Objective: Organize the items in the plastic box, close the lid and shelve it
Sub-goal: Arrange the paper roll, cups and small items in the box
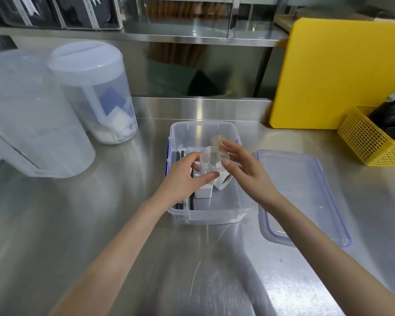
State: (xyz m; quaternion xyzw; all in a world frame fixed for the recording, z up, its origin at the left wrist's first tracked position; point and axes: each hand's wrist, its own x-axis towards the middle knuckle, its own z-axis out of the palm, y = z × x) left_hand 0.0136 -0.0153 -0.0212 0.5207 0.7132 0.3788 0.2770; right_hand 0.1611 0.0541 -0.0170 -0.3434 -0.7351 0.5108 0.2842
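A clear plastic box (214, 216) with blue latches stands open on the steel counter. Its clear lid (306, 192) lies flat to the right of it. Over the box, my left hand (180, 179) grips a small clear round cup (213, 160) from the left and below. My right hand (242, 165) touches the cup's right side with thumb and fingertips. Inside the box lie dark flat items (183, 204) on the left, a white block (203, 192), a white tape roll (224, 181) and a tan round item (217, 140) at the back.
Two large translucent pitchers (96, 92) (27, 124) stand at the left. A yellow cutting board (333, 74) leans at the back right, with a yellow mesh basket (369, 142) beside it. A steel shelf (192, 38) runs above the counter's back.
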